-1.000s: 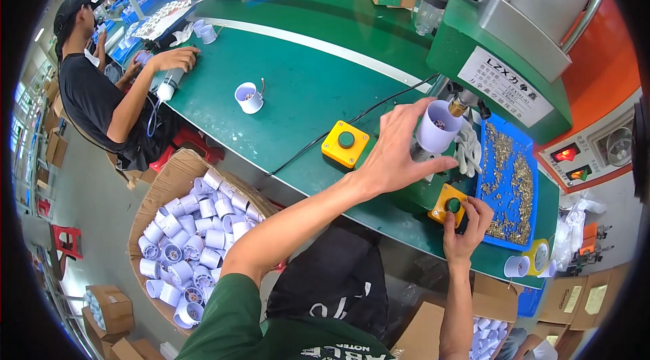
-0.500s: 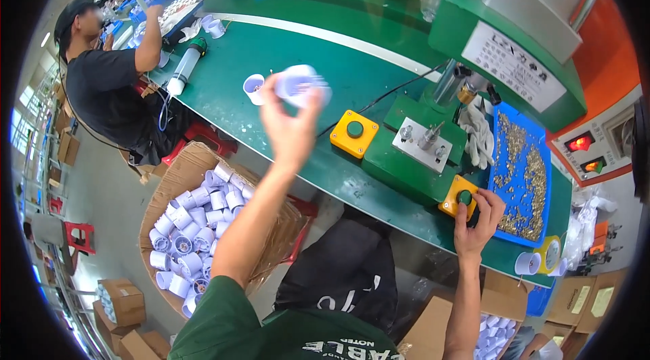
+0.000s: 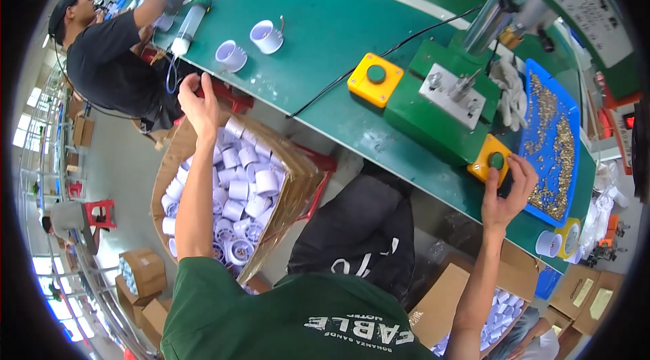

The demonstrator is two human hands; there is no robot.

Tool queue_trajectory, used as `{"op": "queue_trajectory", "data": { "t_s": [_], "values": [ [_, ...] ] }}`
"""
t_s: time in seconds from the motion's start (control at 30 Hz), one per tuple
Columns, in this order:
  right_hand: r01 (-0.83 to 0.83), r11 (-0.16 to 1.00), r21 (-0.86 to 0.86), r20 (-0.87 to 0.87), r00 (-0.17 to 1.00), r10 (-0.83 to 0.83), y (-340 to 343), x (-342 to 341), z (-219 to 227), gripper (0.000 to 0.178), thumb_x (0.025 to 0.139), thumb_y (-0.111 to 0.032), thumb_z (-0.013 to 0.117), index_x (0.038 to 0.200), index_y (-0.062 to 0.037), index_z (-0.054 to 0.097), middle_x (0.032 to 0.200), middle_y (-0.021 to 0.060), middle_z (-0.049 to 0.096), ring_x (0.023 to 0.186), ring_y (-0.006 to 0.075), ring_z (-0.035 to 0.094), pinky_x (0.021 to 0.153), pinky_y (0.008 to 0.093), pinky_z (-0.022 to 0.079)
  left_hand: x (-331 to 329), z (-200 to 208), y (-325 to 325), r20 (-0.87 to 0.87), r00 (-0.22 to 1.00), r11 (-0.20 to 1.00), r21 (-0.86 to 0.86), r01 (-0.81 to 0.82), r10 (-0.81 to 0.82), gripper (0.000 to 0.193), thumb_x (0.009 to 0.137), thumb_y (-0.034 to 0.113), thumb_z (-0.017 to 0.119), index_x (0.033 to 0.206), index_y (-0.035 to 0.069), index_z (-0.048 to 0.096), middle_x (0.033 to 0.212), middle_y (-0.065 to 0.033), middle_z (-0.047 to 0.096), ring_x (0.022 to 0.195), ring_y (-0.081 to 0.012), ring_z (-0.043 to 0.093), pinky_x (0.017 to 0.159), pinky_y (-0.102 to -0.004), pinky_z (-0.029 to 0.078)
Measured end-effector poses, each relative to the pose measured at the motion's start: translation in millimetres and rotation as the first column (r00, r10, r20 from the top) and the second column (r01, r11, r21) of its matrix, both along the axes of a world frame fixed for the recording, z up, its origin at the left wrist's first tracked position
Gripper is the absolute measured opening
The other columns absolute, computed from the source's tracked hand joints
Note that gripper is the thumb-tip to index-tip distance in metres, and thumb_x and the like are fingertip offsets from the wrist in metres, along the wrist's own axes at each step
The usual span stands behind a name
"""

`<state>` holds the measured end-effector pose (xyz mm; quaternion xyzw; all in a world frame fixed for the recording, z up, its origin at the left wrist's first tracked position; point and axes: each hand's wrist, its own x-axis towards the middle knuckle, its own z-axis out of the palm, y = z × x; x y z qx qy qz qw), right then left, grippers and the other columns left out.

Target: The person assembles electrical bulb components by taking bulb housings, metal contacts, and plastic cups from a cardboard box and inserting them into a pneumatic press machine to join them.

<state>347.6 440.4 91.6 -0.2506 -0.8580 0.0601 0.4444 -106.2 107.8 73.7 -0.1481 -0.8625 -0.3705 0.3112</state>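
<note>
The yellow push-button box (image 3: 485, 159) stands on the desk (image 3: 325, 25), beside the green press base (image 3: 413, 116); your right hand (image 3: 509, 192) curls against it, thumb near the button. Your left hand (image 3: 200, 104) looks empty, thumb and fingers parted, near the carton (image 3: 301, 187) of white plastic cups (image 3: 238, 189). You seem between pieces: the metal fixture (image 3: 460, 96) bears no cup. Loading it would call for pinching one cup from the jumble. A cable (image 3: 311, 100) crosses the desk; a glove (image 3: 508, 82) lies between fixture and blue tray (image 3: 575, 143).
</note>
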Motion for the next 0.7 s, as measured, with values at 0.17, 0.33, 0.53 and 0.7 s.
{"op": "queue_trajectory", "data": {
  "t_s": [0.17, 0.33, 0.53, 0.7],
  "values": [
    [-0.023, 1.000, -0.004, 0.017, 1.000, 0.023, -1, -5, 1, 0.034, 0.081, -0.010, 0.074, 0.111, -0.0014, 0.061, 0.115, 0.0160, 0.059, 0.106, 0.0322, 0.055, 0.094, 0.0408, 0.043, 48, -59, -92, 0.335, 0.907, 0.829, -0.408, 0.383, -0.254, 0.036, 0.087, 0.027, 0.070, 0.109, -0.001, 0.060, 0.098, -0.0172, 0.065, 0.088, -0.0308, 0.063, 0.077, -0.0421, 0.050],
    [-0.029, 1.000, -0.006, 0.023, 0.999, 0.029, -1, -2, 1, 0.032, 0.082, -0.010, 0.074, 0.111, -0.0018, 0.061, 0.114, 0.0157, 0.059, 0.106, 0.0313, 0.055, 0.095, 0.0403, 0.043, 96, -69, -110, 0.736, 0.579, 0.607, -0.293, 0.739, -0.350, 0.047, 0.089, 0.038, 0.068, 0.119, 0.003, 0.062, 0.123, -0.0189, 0.054, 0.111, -0.0355, 0.057, 0.096, -0.0421, 0.046],
    [-0.019, 1.000, 0.003, 0.017, 1.000, 0.019, -1, -4, 2, 0.032, 0.083, -0.009, 0.074, 0.111, -0.0015, 0.061, 0.114, 0.0151, 0.060, 0.105, 0.0308, 0.056, 0.094, 0.0393, 0.044, 141, -31, -82, 0.843, 0.385, 0.570, -0.117, 0.813, -0.377, 0.049, 0.083, 0.027, 0.074, 0.123, 0.002, 0.060, 0.119, -0.0202, 0.062, 0.107, -0.0367, 0.060, 0.097, -0.0418, 0.046],
    [-0.027, 1.000, -0.007, 0.003, 1.000, 0.027, -3, -7, 1, 0.030, 0.082, -0.009, 0.073, 0.109, -0.0009, 0.062, 0.112, 0.0154, 0.060, 0.105, 0.0309, 0.056, 0.093, 0.0395, 0.044, 154, -40, -83, 0.850, 0.432, 0.599, -0.185, 0.779, -0.301, 0.060, 0.077, 0.023, 0.078, 0.125, -0.001, 0.051, 0.113, -0.0212, 0.063, 0.103, -0.0330, 0.063, 0.090, -0.0392, 0.051]
  ]
}}
